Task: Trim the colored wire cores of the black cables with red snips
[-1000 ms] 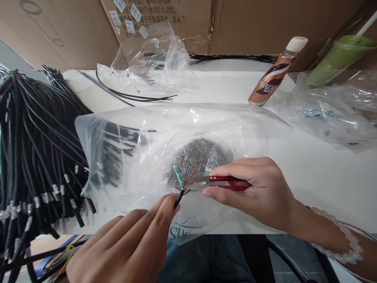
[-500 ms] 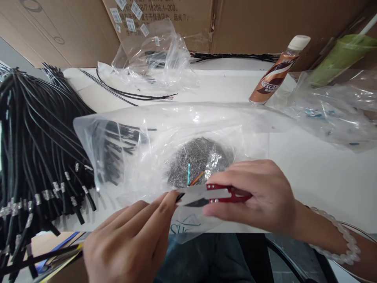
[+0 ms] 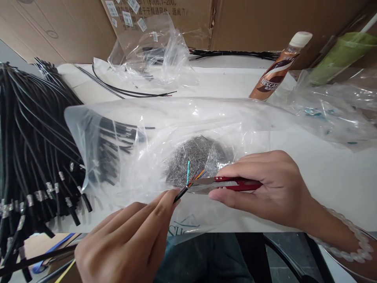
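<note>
My left hand [image 3: 129,239] pinches the end of a black cable [image 3: 180,193] between its fingertips. Thin coloured wires [image 3: 193,177], one blue and some orange, fan out of the stripped tip. My right hand [image 3: 271,188] is closed around red thread snips [image 3: 224,184], whose blades lie against the base of the coloured wires. Both hands hover over a clear plastic bag [image 3: 141,157] on the white table [image 3: 309,165]. Inside the bag lies a grey heap of metal strands [image 3: 196,157].
A big bundle of black cables [image 3: 32,149] with metal-banded ends fills the left side. More clear bags [image 3: 153,55] and loose black cables [image 3: 129,91] lie at the back. A Nescafe bottle [image 3: 277,70] stands far right, before cardboard boxes [image 3: 265,23]. Crumpled plastic [image 3: 338,110] covers the right.
The snips dipped down and away from the wires half a second ago, then came back up with their blades at the wire base. My left hand shifted slightly right.
</note>
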{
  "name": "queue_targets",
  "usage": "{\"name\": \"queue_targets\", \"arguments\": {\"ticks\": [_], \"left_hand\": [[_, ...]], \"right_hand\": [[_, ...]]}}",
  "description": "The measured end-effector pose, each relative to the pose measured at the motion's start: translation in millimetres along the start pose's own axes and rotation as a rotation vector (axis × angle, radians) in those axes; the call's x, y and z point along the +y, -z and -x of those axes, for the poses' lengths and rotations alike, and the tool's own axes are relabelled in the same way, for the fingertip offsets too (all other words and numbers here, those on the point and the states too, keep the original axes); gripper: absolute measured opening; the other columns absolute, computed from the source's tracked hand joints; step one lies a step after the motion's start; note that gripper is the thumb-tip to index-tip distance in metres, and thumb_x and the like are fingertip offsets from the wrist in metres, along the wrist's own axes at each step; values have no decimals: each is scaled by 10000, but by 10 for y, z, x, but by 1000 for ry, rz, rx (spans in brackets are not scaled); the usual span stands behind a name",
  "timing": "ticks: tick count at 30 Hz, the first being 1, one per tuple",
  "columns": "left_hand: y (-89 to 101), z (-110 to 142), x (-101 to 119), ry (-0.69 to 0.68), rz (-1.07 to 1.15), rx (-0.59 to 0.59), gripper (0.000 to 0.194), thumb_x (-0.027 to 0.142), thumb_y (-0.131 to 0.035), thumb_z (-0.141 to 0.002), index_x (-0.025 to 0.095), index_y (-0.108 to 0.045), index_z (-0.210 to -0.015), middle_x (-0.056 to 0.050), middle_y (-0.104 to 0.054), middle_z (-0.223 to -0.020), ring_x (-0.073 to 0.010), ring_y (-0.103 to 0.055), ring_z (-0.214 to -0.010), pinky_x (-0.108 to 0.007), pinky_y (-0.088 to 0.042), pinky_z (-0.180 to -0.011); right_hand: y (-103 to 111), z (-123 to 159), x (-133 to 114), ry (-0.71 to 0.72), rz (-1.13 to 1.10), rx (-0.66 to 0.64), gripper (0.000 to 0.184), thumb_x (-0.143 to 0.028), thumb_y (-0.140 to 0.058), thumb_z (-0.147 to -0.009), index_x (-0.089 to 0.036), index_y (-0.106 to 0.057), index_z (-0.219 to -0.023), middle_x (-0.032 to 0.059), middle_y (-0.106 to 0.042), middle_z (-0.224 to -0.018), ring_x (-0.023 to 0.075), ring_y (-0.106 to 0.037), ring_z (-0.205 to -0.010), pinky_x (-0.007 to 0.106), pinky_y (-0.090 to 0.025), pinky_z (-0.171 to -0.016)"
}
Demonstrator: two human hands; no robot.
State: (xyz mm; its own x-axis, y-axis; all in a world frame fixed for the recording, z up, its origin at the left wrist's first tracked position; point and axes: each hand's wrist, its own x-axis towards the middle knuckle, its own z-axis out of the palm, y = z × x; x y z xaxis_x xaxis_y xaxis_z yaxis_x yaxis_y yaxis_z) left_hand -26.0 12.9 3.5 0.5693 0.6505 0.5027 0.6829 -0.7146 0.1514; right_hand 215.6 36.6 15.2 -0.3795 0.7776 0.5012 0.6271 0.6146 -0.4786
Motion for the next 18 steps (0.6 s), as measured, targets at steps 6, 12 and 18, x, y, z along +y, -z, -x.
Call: {"name": "queue_targets", "arguments": {"ticks": [6, 12, 18], "left_hand": [[-26, 18, 27, 19, -2, -5, 185, 117, -575, -918, 142, -706, -1047, 5, -776, -952, -107, -703, -687, -265, -527, -660], [-13, 66, 1, 58, 25, 38, 172, 131, -596, -910, 152, -711, -1036, 11, -775, -923, -113, -689, -662, -283, -512, -657], [-42, 0, 51, 44, 23, 68, 171, 80, -602, -893, 132, -707, -1017, 3, -779, -926, -110, -694, -674, -285, -490, -676]], "right_hand": [[22, 11, -12, -3, -15, -16, 504, -434, -636, -939, -144, -595, -529, -18, -545, -515, 51, -410, -461, 185, -336, -479], [46, -9, -23, -26, -23, -43, 489, -448, -649, -927, -165, -589, -533, -23, -555, -528, 61, -418, -466, 196, -345, -481], [33, 10, -16, -16, 3, -45, 490, -439, -628, -942, -176, -593, -531, -23, -576, -535, 66, -439, -458, 210, -347, -476]]}}
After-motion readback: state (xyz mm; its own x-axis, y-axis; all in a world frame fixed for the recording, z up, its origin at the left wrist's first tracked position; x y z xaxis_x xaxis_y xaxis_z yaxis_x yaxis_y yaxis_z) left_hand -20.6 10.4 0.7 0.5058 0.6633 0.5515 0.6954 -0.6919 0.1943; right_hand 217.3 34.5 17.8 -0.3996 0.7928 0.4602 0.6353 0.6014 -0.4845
